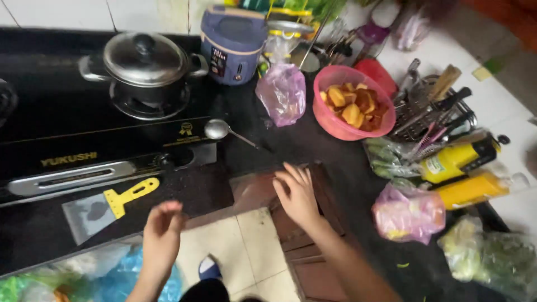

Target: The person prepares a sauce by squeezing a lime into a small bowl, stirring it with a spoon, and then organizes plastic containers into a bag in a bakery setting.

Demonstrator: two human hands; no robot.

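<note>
In the head view, the right hand (297,193) lies palm down, fingers spread and gripping nothing, on the brown board (254,189) at the counter's edge, just right of centre. The left hand (162,235) hangs in the air at seven o'clock, fingers loosely curled and empty, blurred, over the gap between counter and floor; nearest to it is the yellow-handled scraper (106,210) lying at nine o'clock from the board. The board seems to overhang the edge, so pressure on its near side could tip it towards the floor, where a blue shoe (209,267) shows. A spoon (222,130) rests at twelve o'clock from the board, its handle pointing towards the right hand; a careless sweep could knock it off the stove's (106,151) front. At one o'clock a pink bowl (351,100) of orange chunks sits near a knotted purple bag (282,94), which is soft and could slump. At three o'clock two yellow bottles (464,173) with pale labels lie on their sides and might roll; below them lies a pink bag (408,213), and a clear bag of greens (492,257) sits at four o'clock. A lidded pot (144,61) stands on the burner at eleven o'clock, beside a blue-purple cooker (232,43) with a dark label strip on its front. The stove's front carries gold lettering and a small gold emblem.
</note>
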